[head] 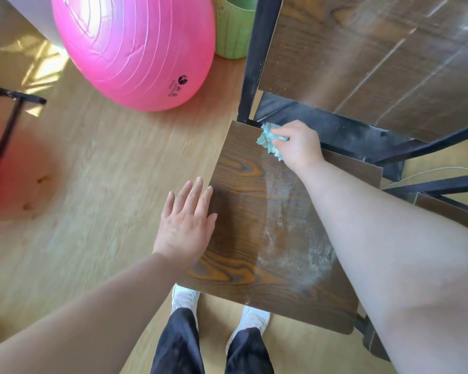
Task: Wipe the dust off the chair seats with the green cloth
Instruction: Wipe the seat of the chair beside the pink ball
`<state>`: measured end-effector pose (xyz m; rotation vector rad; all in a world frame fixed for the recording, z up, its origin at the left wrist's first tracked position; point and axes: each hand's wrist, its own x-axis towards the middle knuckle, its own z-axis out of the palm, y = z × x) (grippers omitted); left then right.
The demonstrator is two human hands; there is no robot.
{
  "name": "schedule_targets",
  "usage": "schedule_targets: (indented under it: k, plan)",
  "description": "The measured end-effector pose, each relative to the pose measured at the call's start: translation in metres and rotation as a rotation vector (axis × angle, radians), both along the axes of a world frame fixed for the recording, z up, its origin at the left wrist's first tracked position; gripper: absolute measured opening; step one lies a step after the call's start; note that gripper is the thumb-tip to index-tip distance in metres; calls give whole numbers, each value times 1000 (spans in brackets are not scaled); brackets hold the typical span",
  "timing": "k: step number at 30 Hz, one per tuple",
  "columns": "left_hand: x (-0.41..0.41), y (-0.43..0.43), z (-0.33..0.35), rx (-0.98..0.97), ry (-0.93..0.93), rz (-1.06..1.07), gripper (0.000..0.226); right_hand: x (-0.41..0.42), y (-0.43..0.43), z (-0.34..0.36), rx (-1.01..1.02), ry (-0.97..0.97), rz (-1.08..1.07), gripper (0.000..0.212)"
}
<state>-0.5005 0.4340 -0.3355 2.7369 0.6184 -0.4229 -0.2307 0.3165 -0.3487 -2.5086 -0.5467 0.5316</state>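
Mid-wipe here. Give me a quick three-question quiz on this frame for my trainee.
1. True or false: the left hand holds the green cloth.
2. Where on the chair seat does dust lie? A) left half B) right half C) nowhere
3. Fill in: the cloth sits at the seat's ____ edge.
Key: 1 false, the right hand grips it; 2 B; 3 back.
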Motion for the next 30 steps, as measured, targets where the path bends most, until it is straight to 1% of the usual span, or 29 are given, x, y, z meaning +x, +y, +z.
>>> schedule_targets:
  k: [6, 12, 17, 23, 27, 30]
  plan:
    - [-7, -1, 0, 2, 12, 9, 57, -22, -10, -1, 41, 66, 79, 28]
    - [-17, -5, 3, -9, 41, -1, 57, -57, -26, -6, 58, 43, 127, 26]
    - [-24, -10, 7, -5, 53, -8, 57, -78, -35, -3, 43, 71, 132, 23]
    - [-36, -21, 10, 1, 61, -27, 56, -136, -64, -2, 82, 144, 153, 22]
    - [-47, -31, 15, 3, 72, -59, 56, -185, -87, -5, 67, 134, 231, 20]
    - [-57, -37, 19, 3, 82, -68, 56, -219, -104, -5, 84, 165, 252, 18]
